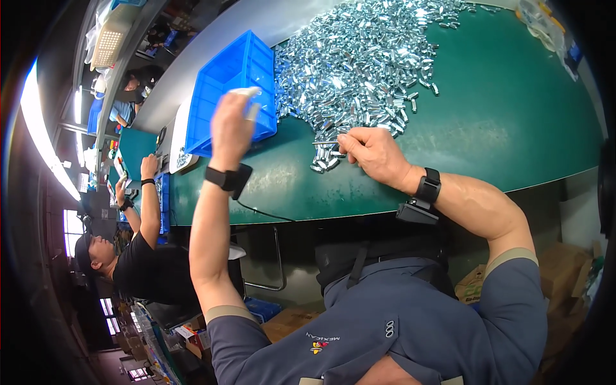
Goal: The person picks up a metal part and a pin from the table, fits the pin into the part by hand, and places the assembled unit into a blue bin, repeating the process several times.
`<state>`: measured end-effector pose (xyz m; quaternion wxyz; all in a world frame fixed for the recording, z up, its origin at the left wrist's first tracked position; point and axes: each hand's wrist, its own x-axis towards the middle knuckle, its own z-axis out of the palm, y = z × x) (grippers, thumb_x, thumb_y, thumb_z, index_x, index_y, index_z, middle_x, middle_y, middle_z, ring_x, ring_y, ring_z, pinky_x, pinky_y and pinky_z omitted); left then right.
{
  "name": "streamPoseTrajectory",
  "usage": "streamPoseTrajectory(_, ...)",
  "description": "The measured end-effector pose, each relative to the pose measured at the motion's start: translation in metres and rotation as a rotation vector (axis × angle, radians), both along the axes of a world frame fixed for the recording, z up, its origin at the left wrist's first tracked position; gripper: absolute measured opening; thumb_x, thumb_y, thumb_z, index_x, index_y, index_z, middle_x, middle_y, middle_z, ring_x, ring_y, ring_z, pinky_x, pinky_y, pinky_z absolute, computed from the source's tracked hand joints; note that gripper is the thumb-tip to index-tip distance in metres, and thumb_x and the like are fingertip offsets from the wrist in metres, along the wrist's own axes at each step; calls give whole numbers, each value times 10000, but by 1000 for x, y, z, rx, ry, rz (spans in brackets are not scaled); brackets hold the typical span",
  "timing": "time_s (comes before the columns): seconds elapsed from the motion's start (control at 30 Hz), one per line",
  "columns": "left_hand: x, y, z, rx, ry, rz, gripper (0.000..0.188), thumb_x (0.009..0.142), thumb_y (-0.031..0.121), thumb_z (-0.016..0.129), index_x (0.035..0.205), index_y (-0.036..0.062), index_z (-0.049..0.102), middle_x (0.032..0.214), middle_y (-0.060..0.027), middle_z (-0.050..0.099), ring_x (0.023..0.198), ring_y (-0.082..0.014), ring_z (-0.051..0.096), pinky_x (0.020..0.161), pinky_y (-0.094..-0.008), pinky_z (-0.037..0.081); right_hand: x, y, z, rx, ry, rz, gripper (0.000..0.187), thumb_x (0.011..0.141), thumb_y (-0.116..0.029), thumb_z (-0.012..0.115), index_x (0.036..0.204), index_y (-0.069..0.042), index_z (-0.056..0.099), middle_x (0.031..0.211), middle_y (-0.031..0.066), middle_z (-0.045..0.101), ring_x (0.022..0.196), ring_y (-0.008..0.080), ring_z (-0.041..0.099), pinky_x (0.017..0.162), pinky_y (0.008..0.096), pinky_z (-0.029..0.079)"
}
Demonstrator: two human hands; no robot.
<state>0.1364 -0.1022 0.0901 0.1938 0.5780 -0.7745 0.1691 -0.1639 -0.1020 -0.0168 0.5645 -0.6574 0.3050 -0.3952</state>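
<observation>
My left hand (231,131) is raised over the front end of a blue plastic bin (221,70). Motion smears its fingers, and something white, perhaps finger covers, shows at their tips; whether it holds anything I cannot tell. Closed in a pinch, my right hand (377,157) grips a thin metal rod (326,142) that points left. Beneath the rod lie a few small shiny metal pieces (326,162), short and rounded. They sit at the near end of a large heap of the same metal pieces (359,70) on the green tabletop (468,154).
A white tray (185,157) with small metal pieces stands left of the bin. Farther left, a co-worker in black (147,269) works at the bench. Clear plastic bags (545,32) lie at the far right. Cardboard boxes (568,276) stand below on the right.
</observation>
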Motion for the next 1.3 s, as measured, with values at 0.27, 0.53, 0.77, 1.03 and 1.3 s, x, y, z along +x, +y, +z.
streamPoseTrajectory(0.27, -63, 5, -67, 293, 80, -194, 390, 853, 49, 749, 1237, 102, 701, 1233, -103, 683, 1153, -332, 627, 992, -408, 514, 1, 1, -7, 23, -3, 39, 376, 1041, -289, 611, 824, -2, 723, 633, 51, 662, 576, 113, 599, 560, 301, 470)
streamPoseTrajectory(0.53, -38, 41, -86, 264, 174, -123, 274, 837, 32, 763, 1105, 81, 728, 1193, -87, 687, 1083, -321, 643, 929, -401, 522, 5, 2, -5, 47, 11, 81, 388, 1032, -296, 622, 805, 4, 715, 619, 65, 658, 579, 119, 619, 568, 309, 479)
streamPoseTrajectory(0.77, -26, 72, -80, 227, 306, -5, 221, 857, 36, 762, 1071, 76, 727, 1159, -86, 691, 1051, -302, 657, 869, -393, 534, 3, 0, -6, 73, 36, 91, 385, 1032, -295, 621, 804, 1, 713, 621, 61, 656, 581, 118, 620, 572, 306, 479)
streamPoseTrajectory(1.03, -19, 112, -82, 432, 408, 157, 186, 871, 51, 764, 1051, 80, 725, 1095, -85, 696, 928, -284, 687, 786, -376, 548, 5, 4, -10, -17, 68, 131, 386, 1028, -307, 614, 802, -8, 704, 634, 67, 664, 586, 140, 627, 583, 319, 479)
streamPoseTrajectory(1.3, -60, 111, -76, 389, 587, 86, 175, 878, 6, 765, 1041, 47, 716, 979, -105, 713, 841, -252, 700, 728, -345, 547, 7, 6, -15, -48, 84, 171, 391, 1021, -315, 620, 789, -9, 688, 636, 85, 661, 581, 174, 629, 590, 346, 480)
